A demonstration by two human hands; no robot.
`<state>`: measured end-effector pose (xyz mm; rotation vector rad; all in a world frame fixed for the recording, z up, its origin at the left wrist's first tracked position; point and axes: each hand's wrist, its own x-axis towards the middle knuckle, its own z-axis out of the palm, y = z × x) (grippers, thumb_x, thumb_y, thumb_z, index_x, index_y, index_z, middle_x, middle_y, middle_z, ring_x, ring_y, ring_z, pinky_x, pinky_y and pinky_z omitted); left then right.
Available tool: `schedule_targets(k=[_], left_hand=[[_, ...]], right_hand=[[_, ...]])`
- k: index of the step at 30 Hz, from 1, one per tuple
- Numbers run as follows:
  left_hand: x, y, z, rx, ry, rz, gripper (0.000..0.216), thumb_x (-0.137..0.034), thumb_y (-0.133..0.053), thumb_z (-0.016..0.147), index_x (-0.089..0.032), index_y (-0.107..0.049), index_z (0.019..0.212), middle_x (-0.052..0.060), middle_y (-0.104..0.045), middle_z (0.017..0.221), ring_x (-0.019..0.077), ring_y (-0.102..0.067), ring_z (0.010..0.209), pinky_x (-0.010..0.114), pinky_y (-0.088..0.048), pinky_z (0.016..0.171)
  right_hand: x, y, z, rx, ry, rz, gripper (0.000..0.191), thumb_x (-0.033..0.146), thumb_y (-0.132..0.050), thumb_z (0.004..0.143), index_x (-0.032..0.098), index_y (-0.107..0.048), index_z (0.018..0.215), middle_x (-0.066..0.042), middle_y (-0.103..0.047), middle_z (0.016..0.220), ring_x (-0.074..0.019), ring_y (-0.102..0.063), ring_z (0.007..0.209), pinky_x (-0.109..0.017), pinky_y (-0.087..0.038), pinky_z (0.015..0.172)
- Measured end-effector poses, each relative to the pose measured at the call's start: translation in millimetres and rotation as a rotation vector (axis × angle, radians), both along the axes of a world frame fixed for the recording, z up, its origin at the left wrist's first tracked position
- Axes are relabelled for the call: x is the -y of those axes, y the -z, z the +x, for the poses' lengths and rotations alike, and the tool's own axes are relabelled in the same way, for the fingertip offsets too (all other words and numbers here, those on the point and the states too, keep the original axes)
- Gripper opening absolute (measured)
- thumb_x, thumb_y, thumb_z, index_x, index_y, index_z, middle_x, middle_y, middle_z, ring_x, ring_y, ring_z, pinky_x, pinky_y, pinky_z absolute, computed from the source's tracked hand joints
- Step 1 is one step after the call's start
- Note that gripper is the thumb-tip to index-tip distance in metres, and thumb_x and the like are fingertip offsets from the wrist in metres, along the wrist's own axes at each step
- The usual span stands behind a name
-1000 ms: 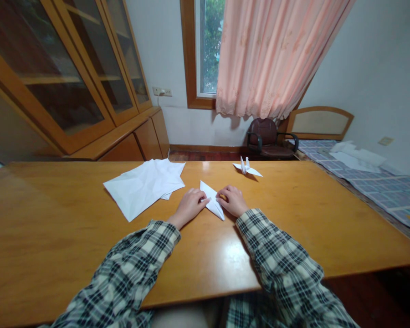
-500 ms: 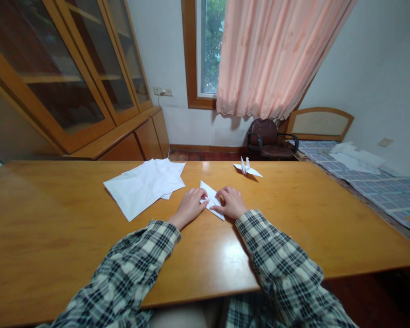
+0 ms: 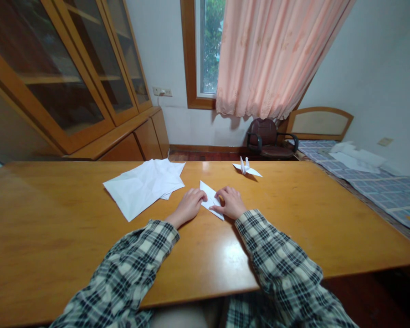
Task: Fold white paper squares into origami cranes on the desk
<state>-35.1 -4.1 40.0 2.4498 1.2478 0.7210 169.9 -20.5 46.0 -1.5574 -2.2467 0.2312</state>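
two hands [image 3: 231, 202] | touching folded paper [image 3: 210, 197] | paper crane [image 3: 244, 168] beyond

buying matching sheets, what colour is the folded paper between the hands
The folded paper is white, best seen in the head view.

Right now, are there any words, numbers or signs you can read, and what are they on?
None that I can read.
Folded paper: no writing shows.
Sheets: no writing shows.
Crane: no writing shows.
Socket: too small to tell.
Bedspread: a coloured patch near its edge, too blurred to tell.
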Motion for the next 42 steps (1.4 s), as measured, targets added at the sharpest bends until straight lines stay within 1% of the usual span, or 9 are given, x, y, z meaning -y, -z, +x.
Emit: schedule_targets(k=[8,13,15,18,22,25,27,32,42], left_hand=[[-4,4.4,-4,-0.010,0.042,0.004,0.024,-0.011,-0.040,0.086,-0.021,-0.061,0.091,0.005,-0.059,0.095,0.0206,-0.049,0.093,0.035,-0.040,0.086],[-1,4.2,-3,-0.022,0.028,0.012,0.024,-0.010,-0.041,0.085,-0.021,-0.061,0.092,0.005,-0.058,0.096,0.0205,-0.048,0.094,0.035,-0.039,0.087],[2,2.5,-2,-0.027,0.024,0.017,0.019,-0.013,-0.044,0.085,-0.021,-0.060,0.093,0.005,-0.056,0.096,0.0210,-0.048,0.095,0.036,-0.039,0.087],[7,-0.8,-1,-0.034,0.022,0.016,0.012,-0.027,-0.053,0.084,-0.021,-0.058,0.094,0.004,-0.054,0.096,0.0220,-0.046,0.095,0.036,-0.039,0.086],[12,-4.5,0,-0.073,0.009,0.024,0.024,-0.041,-0.058,0.081,-0.021,-0.056,0.094,0.004,-0.053,0.098,0.0228,-0.045,0.096,0.036,-0.038,0.086],[15,-7.0,2,-0.111,-0.016,0.015,0.029,-0.045,-0.060,0.078,-0.022,-0.056,0.095,0.004,-0.053,0.099,0.0235,-0.045,0.098,0.037,-0.038,0.086],[17,-9.0,5,-0.128,-0.041,0.008,0.032,-0.047,-0.062,0.076,-0.022,-0.055,0.094,0.004,-0.052,0.100,0.0243,-0.046,0.099,0.037,-0.038,0.086],[25,-12.8,14,-0.160,-0.106,0.037,0.038,-0.052,-0.064,0.072,-0.021,-0.054,0.093,0.005,-0.052,0.099,0.0254,-0.046,0.098,0.037,-0.038,0.085],[40,-12.6,30,-0.248,-0.224,0.098,0.062,-0.068,-0.063,0.063,-0.018,-0.053,0.097,0.009,-0.052,0.099,0.0283,-0.046,0.097,0.039,-0.035,0.084]], right_hand=[[-1,2.4,0,-0.006,-0.003,0.007,0.049,0.062,-0.066,0.069,0.024,-0.060,0.098,-0.006,-0.052,0.101,-0.0234,-0.045,0.097,-0.036,-0.031,0.083],[0,0.2,0,-0.013,-0.001,0.003,0.047,0.061,-0.065,0.070,0.024,-0.060,0.098,-0.006,-0.052,0.101,-0.0233,-0.045,0.097,-0.036,-0.031,0.083],[0,-0.4,1,-0.014,0.000,0.001,0.045,0.060,-0.064,0.072,0.024,-0.061,0.098,-0.006,-0.052,0.101,-0.0231,-0.045,0.097,-0.036,-0.031,0.083],[1,-0.3,1,-0.009,-0.002,-0.006,0.044,0.059,-0.064,0.073,0.024,-0.061,0.098,-0.006,-0.052,0.102,-0.0228,-0.045,0.098,-0.036,-0.031,0.084],[-1,-0.2,2,-0.014,-0.009,-0.022,0.037,0.056,-0.059,0.080,0.024,-0.061,0.100,-0.006,-0.053,0.103,-0.0222,-0.045,0.098,-0.036,-0.031,0.085],[-2,0.2,2,-0.031,-0.005,-0.032,0.027,0.045,-0.049,0.089,0.024,-0.063,0.098,-0.006,-0.054,0.101,-0.0209,-0.046,0.098,-0.035,-0.030,0.085],[-4,1.1,2,-0.043,0.001,-0.034,0.022,0.037,-0.046,0.092,0.024,-0.063,0.098,-0.005,-0.055,0.100,-0.0207,-0.046,0.099,-0.035,-0.030,0.085],[-6,5.2,3,-0.064,0.000,-0.035,0.017,0.024,-0.049,0.089,0.026,-0.065,0.096,-0.005,-0.056,0.100,-0.0209,-0.046,0.099,-0.035,-0.029,0.085],[-7,5.5,3,-0.067,0.004,-0.030,0.017,0.021,-0.050,0.087,0.025,-0.065,0.095,-0.005,-0.056,0.099,-0.0210,-0.046,0.098,-0.034,-0.029,0.084]])
